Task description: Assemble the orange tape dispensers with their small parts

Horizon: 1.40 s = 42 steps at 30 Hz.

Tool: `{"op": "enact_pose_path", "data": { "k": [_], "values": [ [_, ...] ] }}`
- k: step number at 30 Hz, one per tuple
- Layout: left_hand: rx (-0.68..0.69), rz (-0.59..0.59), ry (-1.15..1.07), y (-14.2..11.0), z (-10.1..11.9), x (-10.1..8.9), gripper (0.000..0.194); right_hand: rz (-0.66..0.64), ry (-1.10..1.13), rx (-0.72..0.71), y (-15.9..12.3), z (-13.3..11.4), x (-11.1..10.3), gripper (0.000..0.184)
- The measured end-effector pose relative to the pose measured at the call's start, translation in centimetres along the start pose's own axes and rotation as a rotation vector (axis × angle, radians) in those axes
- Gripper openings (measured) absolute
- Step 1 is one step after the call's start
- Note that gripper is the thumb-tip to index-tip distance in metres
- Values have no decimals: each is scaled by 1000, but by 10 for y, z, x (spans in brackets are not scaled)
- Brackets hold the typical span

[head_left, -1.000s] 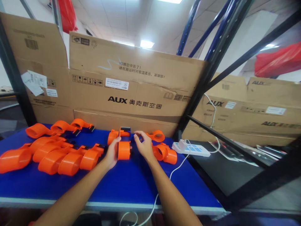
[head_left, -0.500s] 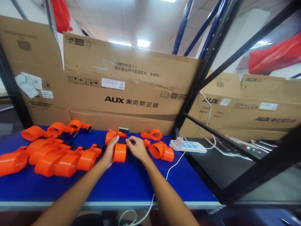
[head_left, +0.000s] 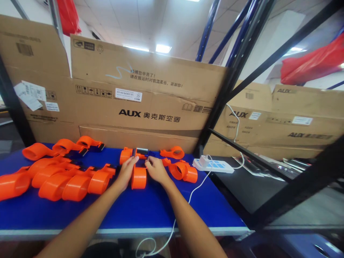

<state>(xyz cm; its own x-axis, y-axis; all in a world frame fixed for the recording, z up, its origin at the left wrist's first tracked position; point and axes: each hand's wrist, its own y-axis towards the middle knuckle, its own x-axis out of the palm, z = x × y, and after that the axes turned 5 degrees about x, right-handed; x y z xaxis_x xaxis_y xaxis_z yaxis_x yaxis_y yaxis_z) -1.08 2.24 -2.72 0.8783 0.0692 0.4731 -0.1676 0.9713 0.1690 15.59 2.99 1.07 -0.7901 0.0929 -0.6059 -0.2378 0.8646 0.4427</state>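
Observation:
An orange tape dispenser [head_left: 139, 178] is held over the blue tabletop, its round ring toward me and its narrow end pointing away. My left hand [head_left: 128, 171] is closed around its left side, thumb on top. My right hand [head_left: 156, 168] is closed in a pinch at the dispenser's right, close to the narrow end; what its fingertips hold, if anything, is too small to make out. Just behind the hands lies another orange dispenser [head_left: 125, 155]. A dark part with a shiny strip [head_left: 142, 151] shows beyond my left thumb.
Several orange dispensers [head_left: 76, 186] with black ends crowd the left of the blue table [head_left: 129, 215]. More orange pieces [head_left: 178, 170] lie to the right, beside a white power strip [head_left: 213, 165] with a trailing cable. Cardboard [head_left: 150, 104] walls off the back; a black rack post [head_left: 215, 111] stands right.
The held dispenser has shifted slightly toward me and to the right, its far end tipping lower. My left thumb has moved right along it; my right hand stays close beside it.

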Motion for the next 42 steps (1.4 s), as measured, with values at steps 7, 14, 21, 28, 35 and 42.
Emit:
{"op": "enact_pose_path", "data": {
  "k": [7, 14, 21, 28, 35, 42],
  "values": [
    [85, 15, 47, 1, 0, -1, 52, -14, -28, -15, -2, -4, 3, 29],
    [135, -8, 80, 3, 2, -3, 49, -19, -30, -8, -4, -6, 7, 30],
    [133, -17, 57, 2, 6, -1, 45, 9, -15, 23, -2, -5, 8, 29],
    [101, -5, 1, 3, 6, 0, 48, 34, 10, 46, -2, -5, 12, 27],
    [59, 0, -57, 2, 5, 0, 51, 39, 39, 33, -2, -2, 13, 26],
    [-98, -55, -151, -4, 10, 2, 56, 34, 60, 23, -2, 0, 19, 30]
  ]
}}
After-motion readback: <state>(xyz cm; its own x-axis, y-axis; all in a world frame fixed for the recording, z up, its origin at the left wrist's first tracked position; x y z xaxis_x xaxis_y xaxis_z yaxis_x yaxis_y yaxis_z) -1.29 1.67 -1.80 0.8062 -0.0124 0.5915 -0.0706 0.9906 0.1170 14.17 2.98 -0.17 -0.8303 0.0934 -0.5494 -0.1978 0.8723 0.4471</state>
